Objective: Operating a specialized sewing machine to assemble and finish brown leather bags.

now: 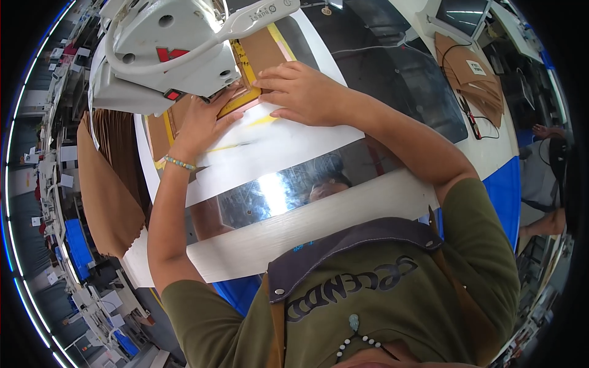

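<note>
A white sewing machine head (pixel 153 73) stands over a flat template (pixel 245 98) with yellow edging and brown panels (pixel 264 52) in it. My left hand (pixel 199 126) lies on the template right beside the machine head, thumb spread out; the tips of its other fingers are partly hidden under the head. Flat on the template's near right part rests my right hand (pixel 307 92), fingers stretched toward the yellow edge. Neither hand grips anything that I can see. A white sheet (pixel 288 138) lies under the template and both wrists.
Between the sheet and the table's near edge (pixel 319 211) runs a shiny metal plate (pixel 270 190). Brown pieces (pixel 107 178) hang at the left; more brown pieces (pixel 472 80) lie at the right, near a red-handled tool (pixel 472 122) and a screen (pixel 463 15). Another person (pixel 543 178) is far right.
</note>
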{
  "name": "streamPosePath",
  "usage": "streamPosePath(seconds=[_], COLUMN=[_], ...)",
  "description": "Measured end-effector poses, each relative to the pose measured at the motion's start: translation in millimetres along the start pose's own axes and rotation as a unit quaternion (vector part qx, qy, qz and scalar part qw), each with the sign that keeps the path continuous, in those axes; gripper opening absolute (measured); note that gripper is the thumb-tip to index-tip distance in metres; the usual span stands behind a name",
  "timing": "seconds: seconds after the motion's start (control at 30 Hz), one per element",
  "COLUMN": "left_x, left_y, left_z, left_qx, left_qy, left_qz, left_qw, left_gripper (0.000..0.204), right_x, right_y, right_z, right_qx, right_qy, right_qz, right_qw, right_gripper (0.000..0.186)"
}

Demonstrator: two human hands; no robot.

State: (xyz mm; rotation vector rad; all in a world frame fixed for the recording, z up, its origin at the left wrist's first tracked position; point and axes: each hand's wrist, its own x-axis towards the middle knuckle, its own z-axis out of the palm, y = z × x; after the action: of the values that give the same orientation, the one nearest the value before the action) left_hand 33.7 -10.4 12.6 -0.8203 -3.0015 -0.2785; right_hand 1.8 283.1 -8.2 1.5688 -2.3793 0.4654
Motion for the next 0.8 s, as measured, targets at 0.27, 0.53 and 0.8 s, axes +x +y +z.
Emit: streamPosePath(seconds=[0.27,0.53,0.8], left_x=[-36,-79,-92], left_y=[-12,-98,-156], left_z=[0,-22,-7], left_qx=[-0.15,-0.033,-0.045], left_qy=[0.069,0.155,0.176], left_qz=[-0.077,-0.263,-0.359], left_qw=[0.983,0.952,0.915], left_gripper=[0.047,0.039,0.05], right_x=[0,-7,-34], right_y=[2,-125,-161], right_z=[-5,-84,-126], right_qx=[0.025,0.322,0.278], right_qy=[-0.016,0.206,0.41], right_qz=[0.005,-0.273,-0.254], right_qw=[1.0,0.883,0.831], right_gripper=[0.034,0.046,0.04])
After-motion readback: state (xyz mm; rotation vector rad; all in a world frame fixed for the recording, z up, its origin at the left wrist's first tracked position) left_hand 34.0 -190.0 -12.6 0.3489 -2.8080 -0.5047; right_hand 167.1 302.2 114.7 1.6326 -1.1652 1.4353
